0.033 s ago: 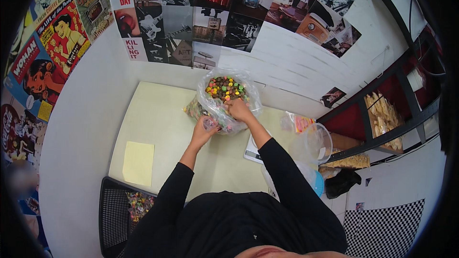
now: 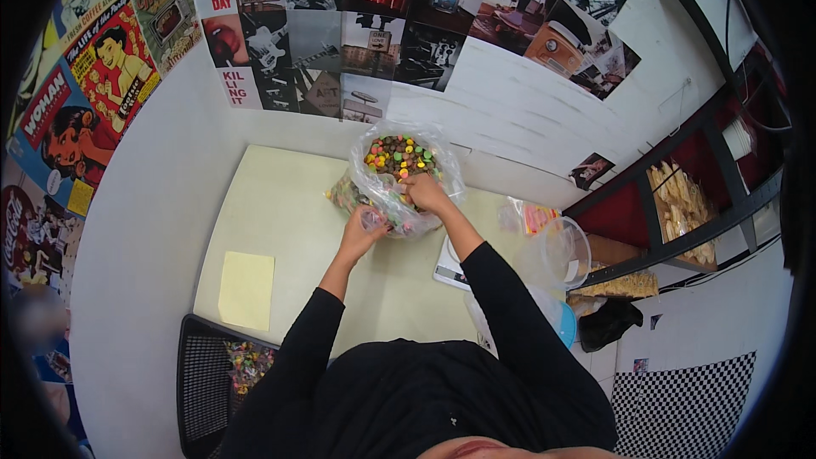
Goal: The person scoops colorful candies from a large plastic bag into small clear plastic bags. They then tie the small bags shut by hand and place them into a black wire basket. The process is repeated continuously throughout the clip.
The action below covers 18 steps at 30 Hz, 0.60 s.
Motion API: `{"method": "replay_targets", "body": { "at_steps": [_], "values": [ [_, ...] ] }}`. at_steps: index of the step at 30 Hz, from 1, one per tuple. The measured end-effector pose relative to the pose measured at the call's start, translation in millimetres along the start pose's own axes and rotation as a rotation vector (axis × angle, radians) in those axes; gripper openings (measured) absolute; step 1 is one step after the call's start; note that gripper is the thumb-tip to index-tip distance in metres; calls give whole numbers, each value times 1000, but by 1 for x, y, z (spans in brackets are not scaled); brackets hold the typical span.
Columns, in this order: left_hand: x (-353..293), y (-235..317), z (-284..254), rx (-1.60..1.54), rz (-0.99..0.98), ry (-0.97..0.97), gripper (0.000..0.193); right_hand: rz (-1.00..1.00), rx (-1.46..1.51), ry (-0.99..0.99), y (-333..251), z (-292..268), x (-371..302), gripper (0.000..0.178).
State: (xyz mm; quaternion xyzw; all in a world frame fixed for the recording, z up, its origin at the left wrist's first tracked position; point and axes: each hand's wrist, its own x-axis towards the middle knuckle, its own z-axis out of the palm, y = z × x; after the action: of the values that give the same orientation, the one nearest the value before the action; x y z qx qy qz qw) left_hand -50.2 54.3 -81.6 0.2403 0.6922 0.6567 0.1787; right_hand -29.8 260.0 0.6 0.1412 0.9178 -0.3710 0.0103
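- The pale yellow surface (image 2: 289, 204) ran between low white walls at its left and far edges.
- Toward the far edge sat a clear bag (image 2: 361, 163) of colourful sweets, a smaller filled bag (image 2: 343, 194) against its left side.
- A yellow sheet (image 2: 247, 291) lay by the left edge.
- Toward the right edge were a white scale (image 2: 450, 265), a clear tub (image 2: 588, 253) and a pink-red packet (image 2: 539, 219).

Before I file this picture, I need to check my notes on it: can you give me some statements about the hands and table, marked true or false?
1. The right hand is at the large clear bag of colourful pieces. True.
2. A pale yellow sheet lies on the table. True.
3. The left hand rests on the pale yellow sheet. False: it is at the near side of the large clear bag.
4. The clear tub is left of the large clear bag. False: it is to the right.
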Motion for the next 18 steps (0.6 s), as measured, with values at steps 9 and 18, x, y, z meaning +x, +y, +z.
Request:
{"method": "replay_targets", "body": {
  "at_steps": [9, 18],
  "values": [
    [2, 62, -26, 263, 141, 225, 53, 158, 537, -45, -9, -49, -14, 28],
    [36, 149, -15, 570, 335, 213, 50, 70, 454, 61, -17, -112, -44, 28]
  ]
}}
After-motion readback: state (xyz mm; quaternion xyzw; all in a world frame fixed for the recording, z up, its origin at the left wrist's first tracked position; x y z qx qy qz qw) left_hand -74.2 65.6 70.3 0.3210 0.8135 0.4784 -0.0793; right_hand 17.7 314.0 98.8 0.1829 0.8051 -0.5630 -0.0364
